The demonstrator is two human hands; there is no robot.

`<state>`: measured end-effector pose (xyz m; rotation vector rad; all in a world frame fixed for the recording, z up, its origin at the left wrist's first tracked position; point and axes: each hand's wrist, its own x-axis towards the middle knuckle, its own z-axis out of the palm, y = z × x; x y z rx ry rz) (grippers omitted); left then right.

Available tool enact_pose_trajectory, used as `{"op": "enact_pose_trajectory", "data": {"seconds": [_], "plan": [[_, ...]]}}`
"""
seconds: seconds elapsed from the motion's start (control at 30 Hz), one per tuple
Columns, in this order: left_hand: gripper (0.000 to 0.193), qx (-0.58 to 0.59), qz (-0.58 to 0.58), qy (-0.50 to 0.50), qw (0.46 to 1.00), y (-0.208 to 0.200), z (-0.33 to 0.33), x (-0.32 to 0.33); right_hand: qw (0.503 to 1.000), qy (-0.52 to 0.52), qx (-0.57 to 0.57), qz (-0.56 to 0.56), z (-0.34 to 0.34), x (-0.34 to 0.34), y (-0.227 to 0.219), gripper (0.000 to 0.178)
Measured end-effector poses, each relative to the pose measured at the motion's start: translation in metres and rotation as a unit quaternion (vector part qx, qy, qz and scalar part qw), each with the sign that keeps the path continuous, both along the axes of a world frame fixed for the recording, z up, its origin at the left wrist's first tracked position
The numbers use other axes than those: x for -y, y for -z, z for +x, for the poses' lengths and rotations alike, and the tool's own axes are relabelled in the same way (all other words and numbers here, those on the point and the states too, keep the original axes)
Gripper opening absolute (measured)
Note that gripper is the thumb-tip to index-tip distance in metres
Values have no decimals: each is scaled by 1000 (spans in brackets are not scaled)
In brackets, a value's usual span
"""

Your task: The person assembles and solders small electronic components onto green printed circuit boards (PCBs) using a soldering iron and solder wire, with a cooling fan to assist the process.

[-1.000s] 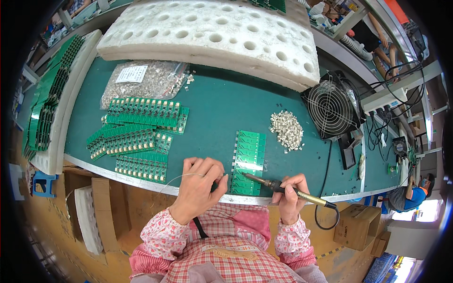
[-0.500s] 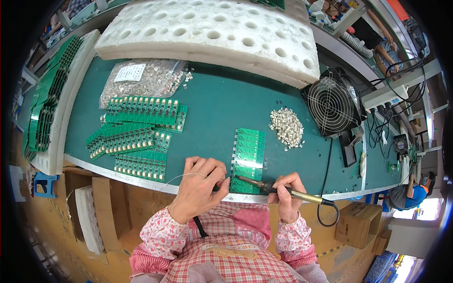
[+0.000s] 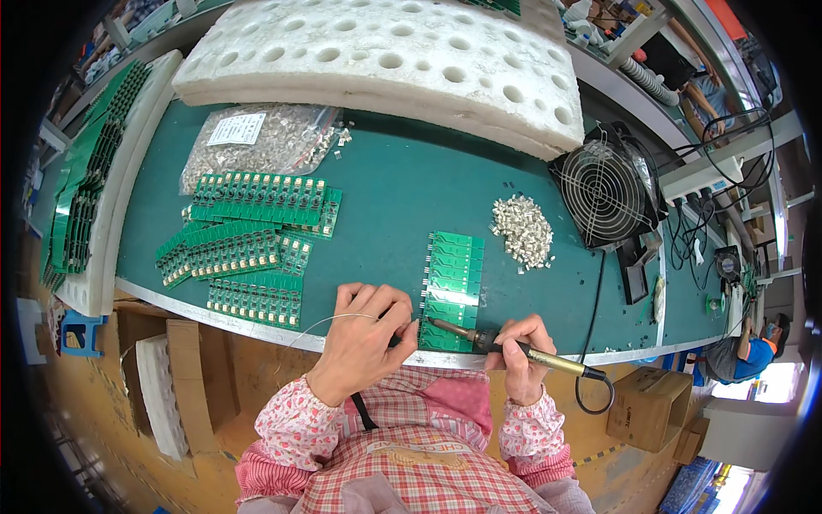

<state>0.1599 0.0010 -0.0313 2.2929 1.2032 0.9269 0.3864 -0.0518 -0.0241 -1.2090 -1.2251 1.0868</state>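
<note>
My right hand [image 3: 521, 358] grips a soldering iron [image 3: 555, 362] with a gold-coloured handle. The iron's tip points left and reaches the near left edge of a green circuit board panel [image 3: 454, 276], lying flat at the table's front edge. Closed fingers of my left hand [image 3: 361, 341] hold a thin solder wire [image 3: 318, 325], whose loose end trails down to the left. Something dark shows by the left fingertips; its kind I cannot make out. Whether wire and tip touch is too small to tell.
Left lie stacked circuit boards [image 3: 248, 253] and a clear bag of small metal parts [image 3: 248, 154]. A heap of such parts [image 3: 522, 231] sits right of the panel, near a black fan [image 3: 604, 184]. White foam [image 3: 377, 81] with holes spans the back. A cable hangs from the iron.
Hardly anything differs. Both hands, the iron and the panel keep practically the same places; the whole view has shifted very slightly.
</note>
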Motion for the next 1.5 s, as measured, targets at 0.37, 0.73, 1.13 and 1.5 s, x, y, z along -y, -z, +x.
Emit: {"op": "enact_pose_trajectory", "data": {"seconds": [0.37,0.73,1.13,1.5], "plan": [[16,17,3,-12,1000,-2,2,0,999,22,-36,10,-1,1,4,18],[16,-14,11,-12,1000,-1,4,-1,1000,5,-8,-11,0,0,1,17],[17,15,28,-18,999,0,4,0,1000,-2,2,2,0,0,1,16],[13,32,4,-35,999,-3,-5,10,998,40,-37,28,1,2,7,21]]}}
